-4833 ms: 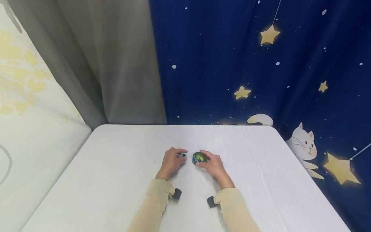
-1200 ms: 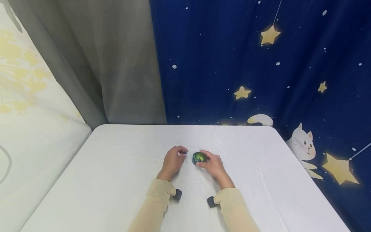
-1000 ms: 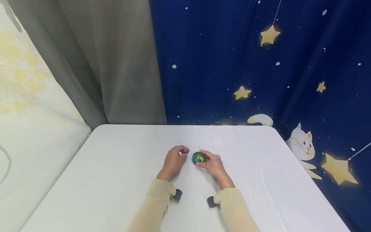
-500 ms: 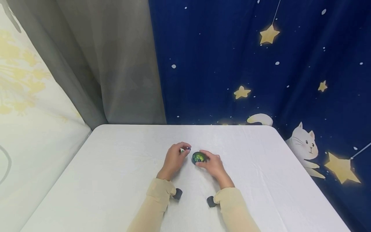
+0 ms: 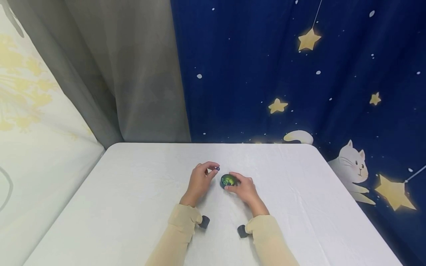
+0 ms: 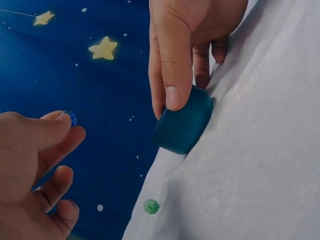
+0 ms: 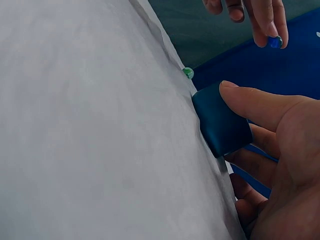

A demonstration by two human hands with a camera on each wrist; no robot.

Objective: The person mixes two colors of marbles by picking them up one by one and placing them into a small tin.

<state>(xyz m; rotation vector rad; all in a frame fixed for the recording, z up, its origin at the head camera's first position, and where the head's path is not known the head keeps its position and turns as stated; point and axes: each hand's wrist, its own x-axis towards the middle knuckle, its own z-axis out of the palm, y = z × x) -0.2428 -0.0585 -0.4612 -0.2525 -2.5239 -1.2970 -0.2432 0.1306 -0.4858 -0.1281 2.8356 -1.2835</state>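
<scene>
My left hand (image 5: 199, 180) pinches a small blue marble (image 6: 73, 118) between thumb and index finger, clear of the tabletop. The marble is a dark dot at the fingertips in the head view. To its right, my right hand (image 5: 245, 189) holds a teal round tin (image 6: 186, 125) by its sides, with the base on the cloth. From above, shiny green shapes show inside the tin, too small to tell apart. A green-swirled glass marble (image 6: 151, 206) lies on the cloth near the tin; the right wrist view also shows this marble (image 7: 188, 73).
A white cloth covers the table (image 5: 143, 221). Behind it hang a grey curtain (image 5: 146, 74) and a blue curtain (image 5: 239, 66) with stars and a cat. A black wrist device (image 5: 204, 222) sits at the left cuff, with another device (image 5: 242, 231) at the right.
Earlier my left fingers were spread around something small on the cloth. They have since closed on the blue marble and moved up and slightly right. My right hand and the tin stay put.
</scene>
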